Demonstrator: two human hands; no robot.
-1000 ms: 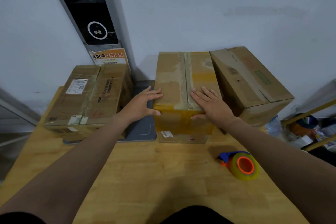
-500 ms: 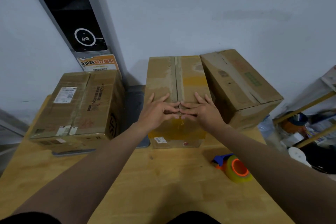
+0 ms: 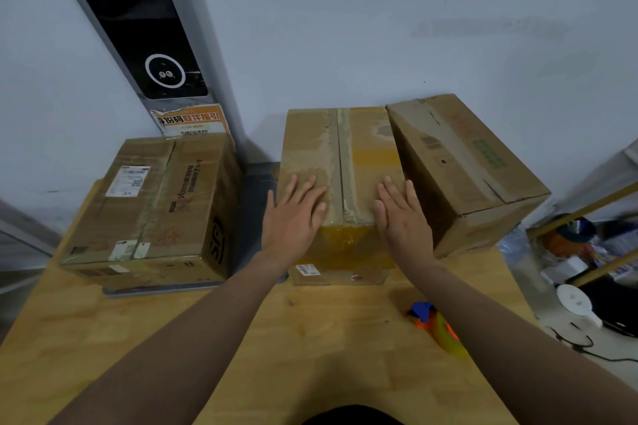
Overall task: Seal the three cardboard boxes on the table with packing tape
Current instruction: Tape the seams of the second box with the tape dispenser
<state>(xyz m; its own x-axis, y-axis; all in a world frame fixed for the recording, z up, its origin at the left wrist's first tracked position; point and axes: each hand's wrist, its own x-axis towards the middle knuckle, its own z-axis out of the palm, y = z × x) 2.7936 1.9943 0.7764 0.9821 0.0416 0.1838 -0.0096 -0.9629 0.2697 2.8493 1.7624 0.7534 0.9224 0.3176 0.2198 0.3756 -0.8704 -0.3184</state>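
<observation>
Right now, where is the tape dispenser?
In the head view the tape dispenser lies on the table at the right, nearer than the middle box, partly hidden by the right forearm.

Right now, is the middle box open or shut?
Shut: the middle box has both flaps flat, meeting at its centre seam, with the left hand and right hand flat on them.

Bare left hand, bare right hand — dark garment below
</observation>
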